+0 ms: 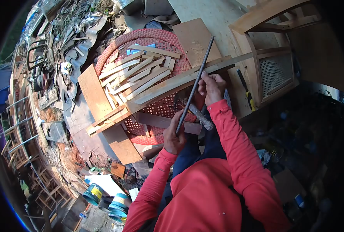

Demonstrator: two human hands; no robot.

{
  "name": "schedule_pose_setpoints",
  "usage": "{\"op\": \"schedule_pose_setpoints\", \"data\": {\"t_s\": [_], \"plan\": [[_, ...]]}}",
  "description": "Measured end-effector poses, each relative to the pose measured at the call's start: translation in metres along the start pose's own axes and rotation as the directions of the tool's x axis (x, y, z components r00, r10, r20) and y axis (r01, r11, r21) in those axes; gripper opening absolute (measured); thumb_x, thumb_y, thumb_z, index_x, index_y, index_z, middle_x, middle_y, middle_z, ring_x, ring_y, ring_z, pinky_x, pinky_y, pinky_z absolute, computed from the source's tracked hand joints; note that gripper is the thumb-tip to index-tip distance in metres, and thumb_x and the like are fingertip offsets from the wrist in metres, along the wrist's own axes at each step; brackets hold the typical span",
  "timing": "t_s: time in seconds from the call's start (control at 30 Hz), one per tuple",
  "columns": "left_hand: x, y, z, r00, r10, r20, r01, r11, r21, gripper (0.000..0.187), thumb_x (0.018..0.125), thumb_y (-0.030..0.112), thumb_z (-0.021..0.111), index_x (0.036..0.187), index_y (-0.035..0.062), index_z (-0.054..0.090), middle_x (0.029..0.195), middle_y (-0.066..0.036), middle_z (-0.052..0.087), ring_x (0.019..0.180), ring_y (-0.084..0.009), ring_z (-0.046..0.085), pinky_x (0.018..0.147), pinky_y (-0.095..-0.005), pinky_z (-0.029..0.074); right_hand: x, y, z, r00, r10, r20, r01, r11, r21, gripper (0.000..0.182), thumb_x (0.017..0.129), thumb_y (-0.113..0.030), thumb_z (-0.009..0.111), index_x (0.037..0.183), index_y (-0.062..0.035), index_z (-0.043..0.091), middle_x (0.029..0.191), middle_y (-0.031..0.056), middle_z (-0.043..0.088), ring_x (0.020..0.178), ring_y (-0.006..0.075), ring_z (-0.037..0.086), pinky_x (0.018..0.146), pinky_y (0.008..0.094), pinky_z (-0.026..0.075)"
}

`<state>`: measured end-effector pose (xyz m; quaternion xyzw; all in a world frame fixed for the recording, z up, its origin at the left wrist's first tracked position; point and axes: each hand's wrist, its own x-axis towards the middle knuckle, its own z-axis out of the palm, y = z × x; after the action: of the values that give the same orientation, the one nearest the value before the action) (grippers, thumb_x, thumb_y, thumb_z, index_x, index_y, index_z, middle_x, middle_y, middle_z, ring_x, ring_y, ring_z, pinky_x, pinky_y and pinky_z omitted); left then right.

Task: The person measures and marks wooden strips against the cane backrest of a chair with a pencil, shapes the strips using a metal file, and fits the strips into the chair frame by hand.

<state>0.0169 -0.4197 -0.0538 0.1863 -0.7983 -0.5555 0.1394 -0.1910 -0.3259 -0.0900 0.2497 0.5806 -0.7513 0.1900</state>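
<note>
My left hand (174, 136) grips the lower end of a long ridged steel rod (197, 80) that slants up and away to the right. My right hand (211, 87) is closed around the same rod near its middle, resting on a long pale wooden slat (168, 86). The slat lies across a round red woven stool top (148, 38). Several short wooden strips (135, 73) are piled on that red top. A hammer (200, 116) lies just below my right hand. Both sleeves are red.
A brown board (197, 38) lies beyond the stool. A wooden chair frame with a cane panel (274, 69) stands to the right, and a yellow-handled tool (247, 92) lies beside it. Scrap and debris (63, 46) cover the left. Blue cans (108, 199) sit at lower left.
</note>
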Motion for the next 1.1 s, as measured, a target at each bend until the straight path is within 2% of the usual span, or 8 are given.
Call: {"op": "schedule_pose_setpoints", "data": {"t_s": [0.03, 0.07, 0.13, 0.3, 0.6, 0.8, 1.0, 1.1], "plan": [[-0.015, 0.002, -0.008, 1.000, 0.004, -0.007, -0.004, 1.000, 0.014, 0.046, 0.103, -0.003, 0.055, 0.149, 0.0019, 0.059, 0.100, -0.011, 0.075, 0.076, -0.0130, 0.067, 0.072, -0.0298, 0.055, -0.002, 0.000, 0.000, 1.000, 0.009, -0.005, -0.009, 1.000, 0.000, 0.032, 0.096, -0.021, 0.085, 0.089, -0.0083, 0.057, 0.072, 0.0081, 0.070, 0.049, 0.0144, 0.061, 0.042, 0.0295, 0.042], [-0.027, 0.006, -0.020, 0.987, -0.154, 0.055, 0.157, 0.986, -0.051, 0.045, 0.106, -0.001, 0.052, 0.150, 0.0005, 0.058, 0.096, -0.009, 0.074, 0.073, -0.0106, 0.064, 0.068, -0.0268, 0.052, -0.002, -0.002, 0.001, 1.000, 0.012, -0.008, -0.012, 1.000, -0.001, 0.033, 0.096, -0.021, 0.086, 0.089, -0.0083, 0.057, 0.072, 0.0079, 0.069, 0.050, 0.0145, 0.061, 0.042, 0.0296, 0.042], [-0.024, 0.016, -0.031, 0.999, -0.047, -0.001, 0.047, 0.998, -0.048, 0.043, 0.108, 0.002, 0.052, 0.150, 0.0008, 0.058, 0.091, -0.006, 0.071, 0.071, -0.0086, 0.060, 0.066, -0.0253, 0.049, -0.003, -0.001, 0.000, 1.000, 0.022, -0.004, -0.022, 1.000, 0.004, 0.034, 0.095, -0.023, 0.087, 0.090, -0.0082, 0.057, 0.072, 0.0077, 0.069, 0.050, 0.0147, 0.060, 0.043, 0.0301, 0.042], [0.012, 0.035, -0.028, 0.995, -0.069, -0.067, 0.063, 0.994, -0.084, 0.042, 0.111, 0.008, 0.054, 0.151, 0.0003, 0.058, 0.084, -0.002, 0.065, 0.068, -0.0073, 0.057, 0.062, -0.0255, 0.047, -0.005, -0.001, 0.001, 1.000, 0.025, 0.001, -0.025, 0.999, 0.020, 0.037, 0.094, -0.025, 0.089, 0.091, -0.0085, 0.056, 0.073, 0.0073, 0.068, 0.052, 0.0148, 0.060, 0.045, 0.0308, 0.043], [0.051, 0.024, 0.000, 1.000, 0.026, -0.007, -0.026, 0.999, -0.027, 0.047, 0.101, -0.005, 0.055, 0.147, 0.0044, 0.061, 0.097, -0.016, 0.071, 0.075, -0.0179, 0.067, 0.071, -0.0308, 0.055, -0.009, -0.004, 0.008, 0.999, 0.019, -0.047, -0.019, 1.000, 0.006, 0.035, 0.095, -0.024, 0.088, 0.091, -0.0094, 0.056, 0.071, 0.0057, 0.067, 0.051, 0.0125, 0.059, 0.044, 0.0292, 0.042], [0.055, 0.015, 0.006, 0.997, 0.079, -0.003, -0.079, 0.997, -0.004, 0.047, 0.101, -0.005, 0.055, 0.146, 0.0043, 0.062, 0.101, -0.017, 0.073, 0.074, -0.0196, 0.069, 0.070, -0.0311, 0.055, -0.008, -0.001, 0.008, 0.998, 0.003, -0.063, -0.003, 1.000, 0.000, 0.034, 0.096, -0.022, 0.087, 0.091, -0.0088, 0.056, 0.070, 0.0060, 0.068, 0.049, 0.0120, 0.059, 0.042, 0.0286, 0.041], [0.051, 0.016, 0.004, 0.998, -0.031, 0.054, 0.031, 0.999, -0.010, 0.045, 0.103, -0.004, 0.056, 0.147, 0.0039, 0.061, 0.100, -0.017, 0.073, 0.072, -0.0196, 0.069, 0.068, -0.0331, 0.055, -0.006, 0.004, 0.007, 0.998, -0.021, -0.057, 0.023, 0.999, 0.034, 0.033, 0.095, -0.019, 0.086, 0.092, -0.0070, 0.055, 0.069, 0.0075, 0.068, 0.046, 0.0129, 0.059, 0.039, 0.0289, 0.040], [0.050, 0.010, 0.010, 0.999, 0.046, 0.010, -0.046, 0.999, -0.012, 0.044, 0.103, -0.003, 0.057, 0.146, 0.0038, 0.060, 0.099, -0.017, 0.073, 0.072, -0.0191, 0.069, 0.068, -0.0330, 0.055, -0.007, 0.003, 0.008, 0.997, -0.022, -0.068, 0.023, 1.000, 0.021, 0.033, 0.095, -0.019, 0.085, 0.092, -0.0070, 0.055, 0.068, 0.0073, 0.068, 0.046, 0.0126, 0.058, 0.039, 0.0286, 0.040]]}}
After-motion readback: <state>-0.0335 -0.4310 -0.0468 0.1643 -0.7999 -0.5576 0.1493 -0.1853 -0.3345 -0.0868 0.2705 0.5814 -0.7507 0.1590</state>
